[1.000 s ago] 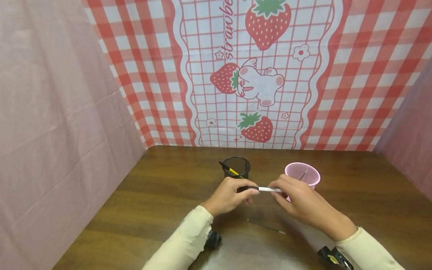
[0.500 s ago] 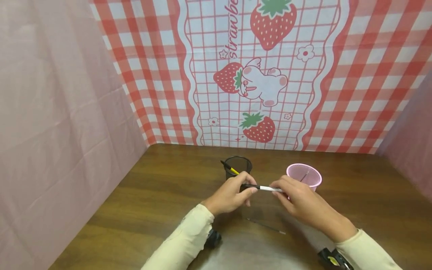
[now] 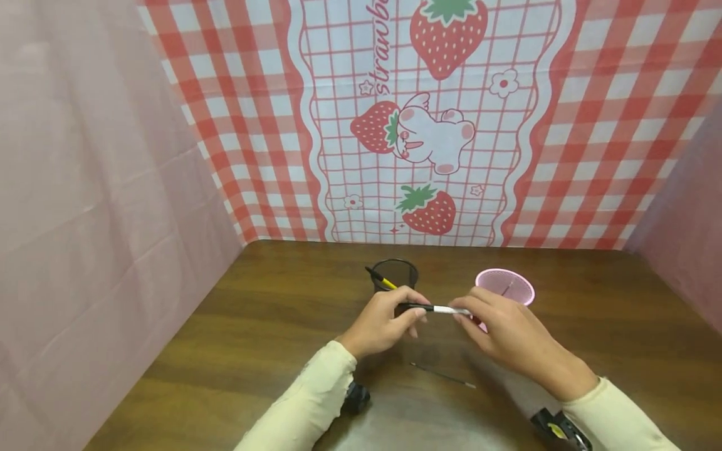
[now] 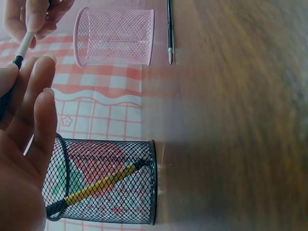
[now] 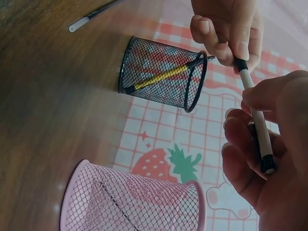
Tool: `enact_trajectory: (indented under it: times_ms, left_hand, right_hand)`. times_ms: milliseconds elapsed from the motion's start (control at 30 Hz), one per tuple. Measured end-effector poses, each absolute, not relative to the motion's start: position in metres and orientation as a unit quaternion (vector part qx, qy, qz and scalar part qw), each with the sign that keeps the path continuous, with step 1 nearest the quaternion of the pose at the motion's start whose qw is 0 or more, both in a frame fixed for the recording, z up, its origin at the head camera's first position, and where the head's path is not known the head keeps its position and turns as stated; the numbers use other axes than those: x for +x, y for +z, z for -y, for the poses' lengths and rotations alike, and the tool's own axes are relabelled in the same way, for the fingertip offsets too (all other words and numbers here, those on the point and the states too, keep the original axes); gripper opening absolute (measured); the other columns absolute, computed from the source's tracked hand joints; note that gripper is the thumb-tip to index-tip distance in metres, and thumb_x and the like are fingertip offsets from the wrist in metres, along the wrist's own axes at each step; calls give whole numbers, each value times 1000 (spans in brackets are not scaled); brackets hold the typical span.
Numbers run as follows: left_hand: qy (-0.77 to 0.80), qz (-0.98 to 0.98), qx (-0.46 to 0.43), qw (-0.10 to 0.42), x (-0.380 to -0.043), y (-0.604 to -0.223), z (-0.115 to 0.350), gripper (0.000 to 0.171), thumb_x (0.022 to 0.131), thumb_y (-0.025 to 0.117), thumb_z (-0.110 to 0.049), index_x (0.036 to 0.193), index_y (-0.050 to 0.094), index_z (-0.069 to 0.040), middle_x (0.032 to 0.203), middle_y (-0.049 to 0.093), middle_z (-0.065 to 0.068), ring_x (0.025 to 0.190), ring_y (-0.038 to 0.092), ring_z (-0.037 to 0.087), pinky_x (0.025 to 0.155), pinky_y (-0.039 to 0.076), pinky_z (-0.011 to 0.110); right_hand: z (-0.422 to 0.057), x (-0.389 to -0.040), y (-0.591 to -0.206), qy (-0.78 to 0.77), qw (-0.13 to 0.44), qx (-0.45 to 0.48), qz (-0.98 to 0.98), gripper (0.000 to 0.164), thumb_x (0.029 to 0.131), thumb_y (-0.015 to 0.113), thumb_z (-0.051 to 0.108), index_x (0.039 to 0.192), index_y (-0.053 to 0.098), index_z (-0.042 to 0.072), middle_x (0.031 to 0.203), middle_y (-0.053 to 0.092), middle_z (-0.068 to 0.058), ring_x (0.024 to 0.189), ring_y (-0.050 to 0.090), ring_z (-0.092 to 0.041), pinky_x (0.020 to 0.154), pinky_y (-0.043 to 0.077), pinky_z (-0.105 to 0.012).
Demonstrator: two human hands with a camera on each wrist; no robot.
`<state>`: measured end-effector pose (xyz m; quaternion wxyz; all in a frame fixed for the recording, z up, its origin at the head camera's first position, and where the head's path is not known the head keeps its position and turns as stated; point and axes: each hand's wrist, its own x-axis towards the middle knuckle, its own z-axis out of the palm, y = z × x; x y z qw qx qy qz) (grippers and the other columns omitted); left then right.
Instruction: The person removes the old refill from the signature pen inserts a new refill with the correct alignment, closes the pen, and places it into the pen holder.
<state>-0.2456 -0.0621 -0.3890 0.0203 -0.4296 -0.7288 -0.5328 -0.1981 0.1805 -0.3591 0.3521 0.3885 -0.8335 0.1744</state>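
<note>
Both hands hold a white-barrelled pen with black ends [image 3: 442,309] level above the table. My left hand [image 3: 385,322] pinches its black end between thumb and fingers. Around the white barrel [image 5: 258,122] curl the thumb and fingers of my right hand [image 3: 507,332], and the other black end shows by its palm in the right wrist view. Below the hands, a thin dark pen refill [image 3: 442,374] lies on the table; its metal tip [image 4: 170,57] shows in the left wrist view.
Behind the left hand stands a black mesh pen cup [image 3: 403,274] with a yellow-and-black pen [image 4: 103,184] leaning inside. A pink mesh cup [image 3: 491,284], partly hidden by the right hand, contains a thin refill-like stick [image 5: 115,199]. A strawberry-print cloth [image 3: 440,200] hangs behind the table.
My left fingertips have shifted slightly left along the pen, and a little more black shows beside the white barrel. The right hand keeps its grip; the refill stays put.
</note>
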Motion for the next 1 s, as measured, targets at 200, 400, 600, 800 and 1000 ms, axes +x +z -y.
enact_trajectory:
  times_ms: [200,400,600,800,1000]
  left_hand:
    - [-495,750,-433,66,-247,-388,61,13,98,66,-12,110,66,-7,90,76,8,58,68,10,61,57,27]
    - [-385,805,-415,178,-248,-386,62,14,95,70,-29,104,72,-18,79,72,-13,60,57,-15,72,51,21]
    - [-396,791,-425,192,-247,-387,61,16,96,68,-32,102,73,-18,77,72,-10,59,58,-14,69,51,17]
    - [-413,777,-446,165,-246,-385,60,15,97,68,-27,102,73,-14,73,72,-5,61,63,-6,62,51,13]
    - [-375,777,-464,200,-247,-383,59,12,96,69,-25,102,74,-15,70,70,-7,63,58,-12,67,49,14]
  right_hand:
    - [-182,-197,-353,159,372,380,832,50,106,38,48,99,72,12,89,65,7,73,61,-8,59,53,-35]
    - [-183,-196,-351,153,373,380,832,49,106,40,48,100,73,13,91,66,6,75,64,-9,62,54,-35]
    - [-183,-193,-353,174,358,375,837,23,99,65,35,102,72,14,92,66,8,73,60,-5,60,53,-30]
    - [-182,-194,-354,187,358,370,836,16,93,73,29,95,68,14,85,62,9,68,55,-3,57,47,-20]
    - [-182,-195,-354,192,362,381,829,45,104,44,50,94,71,14,87,64,8,69,60,-5,59,51,-23]
